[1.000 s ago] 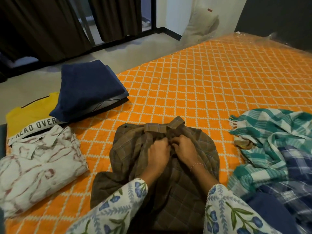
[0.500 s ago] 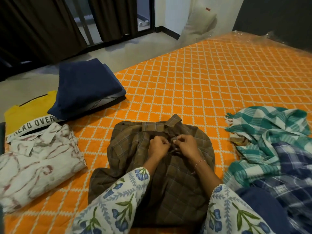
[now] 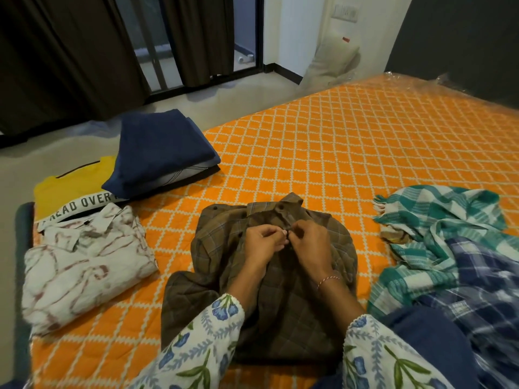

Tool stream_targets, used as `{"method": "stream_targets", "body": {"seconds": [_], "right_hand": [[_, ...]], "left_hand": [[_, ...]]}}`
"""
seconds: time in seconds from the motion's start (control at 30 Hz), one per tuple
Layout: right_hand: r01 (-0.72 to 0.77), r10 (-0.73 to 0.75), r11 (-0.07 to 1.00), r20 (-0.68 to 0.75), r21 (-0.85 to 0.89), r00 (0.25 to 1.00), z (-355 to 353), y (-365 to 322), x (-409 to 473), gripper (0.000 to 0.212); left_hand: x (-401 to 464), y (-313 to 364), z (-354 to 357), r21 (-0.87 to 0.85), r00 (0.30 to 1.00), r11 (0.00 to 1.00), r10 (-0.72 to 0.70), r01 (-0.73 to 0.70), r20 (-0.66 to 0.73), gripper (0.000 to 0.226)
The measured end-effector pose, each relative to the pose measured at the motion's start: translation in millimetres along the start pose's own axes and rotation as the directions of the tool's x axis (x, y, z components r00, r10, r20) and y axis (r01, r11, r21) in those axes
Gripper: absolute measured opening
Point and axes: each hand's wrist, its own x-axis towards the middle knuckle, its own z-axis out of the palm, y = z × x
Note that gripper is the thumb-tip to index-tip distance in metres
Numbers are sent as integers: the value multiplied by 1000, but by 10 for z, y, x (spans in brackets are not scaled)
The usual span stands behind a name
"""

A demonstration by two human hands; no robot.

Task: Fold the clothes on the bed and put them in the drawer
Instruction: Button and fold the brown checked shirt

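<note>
A brown checked shirt (image 3: 295, 313) lies collar-away on the orange bed (image 3: 351, 153) right in front of me. My left hand (image 3: 262, 244) and my right hand (image 3: 311, 242) meet just below the collar, each pinching the shirt's front placket at a button. On the left lie folded clothes: a white marbled shirt (image 3: 81, 265), a yellow T-shirt (image 3: 70, 192) and a navy stack (image 3: 160, 153). Unfolded on the right are a teal checked cloth (image 3: 438, 220) and a blue plaid garment (image 3: 488, 282).
The bed's left edge borders a grey floor (image 3: 70, 147). Dark curtains (image 3: 70, 51) and a glass door stand beyond it. A pillow (image 3: 331, 60) leans on the far wall. Bare orange bedding stretches beyond the shirt. No drawer is in view.
Both hands have stayed at the shirt's placket, shifting slightly up toward the collar, with fingers now pinching more finely. The view has tilted a little; the clothes have not moved.
</note>
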Motion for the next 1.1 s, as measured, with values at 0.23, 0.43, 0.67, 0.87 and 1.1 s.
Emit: {"method": "stream_targets", "body": {"seconds": [0.23, 0.43, 0.67, 0.87, 1.1], "right_hand": [[-165, 108, 888, 154, 430, 982, -29, 134, -76, 11], [-213, 150, 817, 160, 536, 976, -19, 154, -152, 16], [-560, 285, 498, 485, 662, 827, -220, 66, -56, 20], [-348, 155, 789, 384, 506, 910, -193, 110, -26, 17], [-75, 39, 977, 177, 202, 983, -24, 67, -46, 13]], "left_hand": [[-128, 15, 50, -9, 999, 1000, 20, -20, -30, 19], [-153, 6, 87, 97, 997, 994, 57, -52, -53, 13], [-120, -62, 88, 69, 998, 997, 44, -41, -54, 7], [-94, -150, 105, 40, 998, 999, -7, 10, -66, 12], [-80, -171, 143, -29, 993, 999, -36, 33, -113, 13]]}}
